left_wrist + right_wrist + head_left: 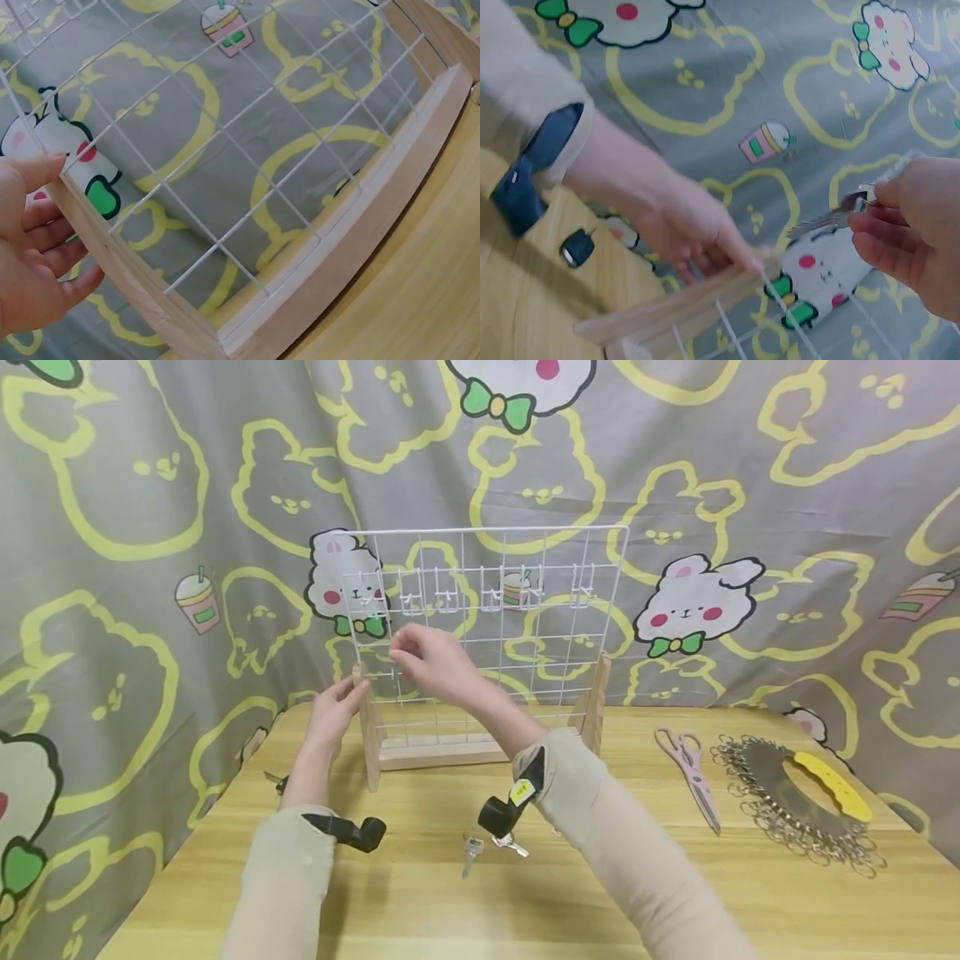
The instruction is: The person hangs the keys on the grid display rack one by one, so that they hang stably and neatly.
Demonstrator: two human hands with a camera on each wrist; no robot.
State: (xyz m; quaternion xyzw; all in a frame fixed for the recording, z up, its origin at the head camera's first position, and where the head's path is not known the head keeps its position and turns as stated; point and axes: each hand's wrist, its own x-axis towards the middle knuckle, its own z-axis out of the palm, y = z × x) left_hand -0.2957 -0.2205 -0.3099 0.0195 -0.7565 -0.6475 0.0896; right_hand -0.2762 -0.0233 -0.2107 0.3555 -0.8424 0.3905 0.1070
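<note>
A white wire grid rack (480,635) with wooden side posts stands on the table, and several white hooks (491,599) hang in a row along its upper part. My left hand (333,714) grips the top of the left wooden post (112,255), with the thumb on the near side and the fingers behind. In front of the grid's left side is my right hand (435,664). Its thumb and fingertips pinch a metal key (821,223) by a small ring, as the right wrist view shows; the blade points away from the fingers.
Two keys, one (471,853) beside another (513,844), lie on the table in front of the rack. A black car key (577,247) lies left of it. To the right are pink scissors (690,777) and a dark curved plate with small rings and a yellow handle (832,787).
</note>
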